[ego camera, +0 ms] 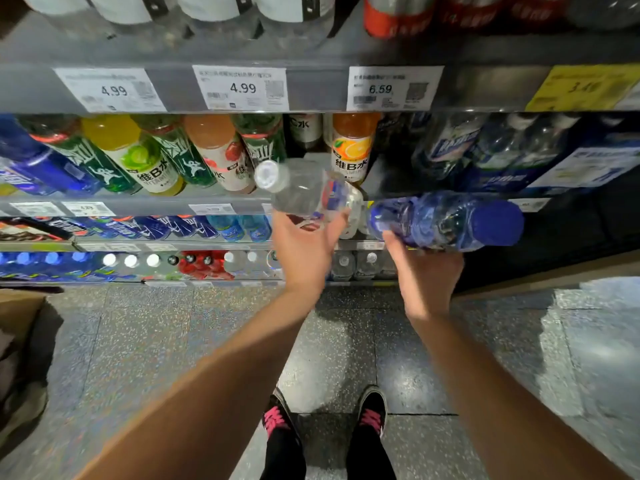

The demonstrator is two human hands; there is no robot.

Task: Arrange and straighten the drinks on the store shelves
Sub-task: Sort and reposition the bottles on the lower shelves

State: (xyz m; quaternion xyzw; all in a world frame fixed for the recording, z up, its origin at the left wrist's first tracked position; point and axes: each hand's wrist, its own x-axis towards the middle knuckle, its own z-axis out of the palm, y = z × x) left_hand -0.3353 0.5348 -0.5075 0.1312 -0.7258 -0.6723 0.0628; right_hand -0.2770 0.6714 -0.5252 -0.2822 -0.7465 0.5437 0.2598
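Observation:
My left hand (303, 245) holds a clear bottle (304, 188) with a white cap, tilted so the cap points up and left, in front of the middle shelf (138, 202). My right hand (424, 270) grips a blue bottle (446, 220) from below; it lies on its side with the blue cap to the right. Both bottles are off the shelf, close to each other. Behind them an orange vitamin drink (351, 147) stands on the middle shelf with an open gap to its right.
Green, yellow and pink drinks (145, 154) fill the middle shelf's left; dark blue bottles (485, 150) stand at right. Price tags (242, 88) line the upper shelf edge. Lower shelves hold more bottles (152, 260). A cardboard box (20, 327) sits on the floor at left.

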